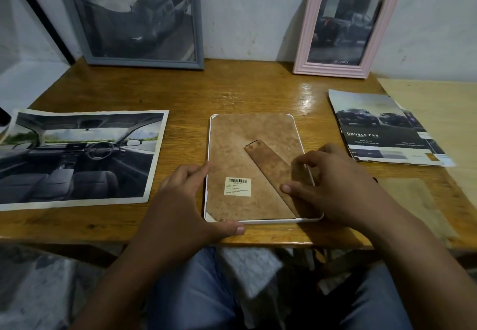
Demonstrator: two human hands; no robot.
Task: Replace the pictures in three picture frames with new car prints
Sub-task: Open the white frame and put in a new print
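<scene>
hands (191, 200) seemingly flanking face-down frame (247, 154)

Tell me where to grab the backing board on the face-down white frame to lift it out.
Take the backing board by its stand leg, from the right: the leg lies diagonally on top and gives a raised edge, while the board itself sits flush inside the white frame.
</scene>
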